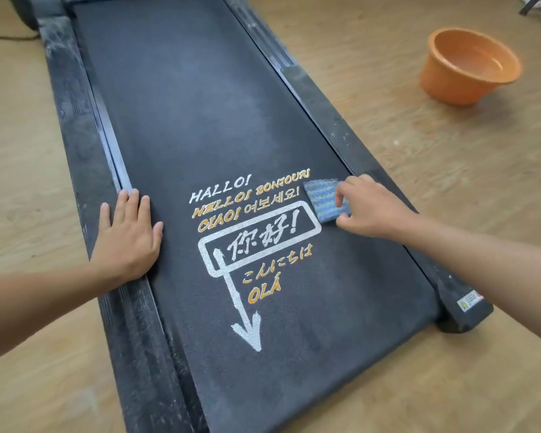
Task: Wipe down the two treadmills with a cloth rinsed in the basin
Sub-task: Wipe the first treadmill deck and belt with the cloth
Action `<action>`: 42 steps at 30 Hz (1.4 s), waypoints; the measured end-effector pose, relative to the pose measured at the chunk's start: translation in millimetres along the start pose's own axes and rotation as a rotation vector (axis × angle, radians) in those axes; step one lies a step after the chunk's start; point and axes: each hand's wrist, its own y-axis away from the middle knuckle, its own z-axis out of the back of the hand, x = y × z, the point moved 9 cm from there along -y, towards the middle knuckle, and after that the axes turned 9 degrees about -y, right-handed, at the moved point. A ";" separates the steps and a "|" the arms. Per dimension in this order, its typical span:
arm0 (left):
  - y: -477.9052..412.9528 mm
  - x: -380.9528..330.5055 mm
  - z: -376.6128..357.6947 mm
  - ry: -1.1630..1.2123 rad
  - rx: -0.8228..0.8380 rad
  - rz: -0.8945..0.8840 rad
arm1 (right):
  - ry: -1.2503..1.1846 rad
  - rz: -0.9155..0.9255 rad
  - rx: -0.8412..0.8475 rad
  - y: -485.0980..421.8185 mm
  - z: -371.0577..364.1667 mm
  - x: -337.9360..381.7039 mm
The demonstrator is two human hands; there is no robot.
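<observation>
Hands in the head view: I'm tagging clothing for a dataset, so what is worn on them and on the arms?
Nothing is worn. The left hand and the right hand are both bare: no gloves, and no rings or watch show. The left forearm and the right forearm are bare as far as the picture's edge, with no sleeve, band or marking in sight.

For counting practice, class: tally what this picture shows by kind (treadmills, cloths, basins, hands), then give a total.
Treadmill: 1
Cloth: 1
Basin: 1
Hands: 2 (left hand, right hand)
Total: 5
</observation>
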 end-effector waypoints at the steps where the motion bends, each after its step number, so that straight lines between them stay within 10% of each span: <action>1: 0.1 -0.4 0.3 -0.022 -0.002 -0.001 | 0.020 0.017 -0.005 3.5 -9.5 -2.4; 10: 68.0 -2.4 8.4 0.190 -0.041 0.373 | -0.045 0.104 0.114 -12.9 -86.9 5.9; 21: 138.7 -26.2 3.7 0.191 -0.121 0.393 | -0.093 -0.080 -0.081 -88.4 -59.1 -17.2; 32: 144.1 -18.6 -0.6 0.219 -0.223 0.387 | -0.103 0.475 0.218 -36.0 -172.3 319.9; 36: 145.7 -16.3 -0.6 0.233 -0.199 0.383 | -0.039 0.496 0.161 -42.0 -149.5 260.3; 42: 142.0 -21.3 2.2 0.246 -0.184 0.397 | -0.010 -0.053 -0.011 -56.5 -54.9 -7.0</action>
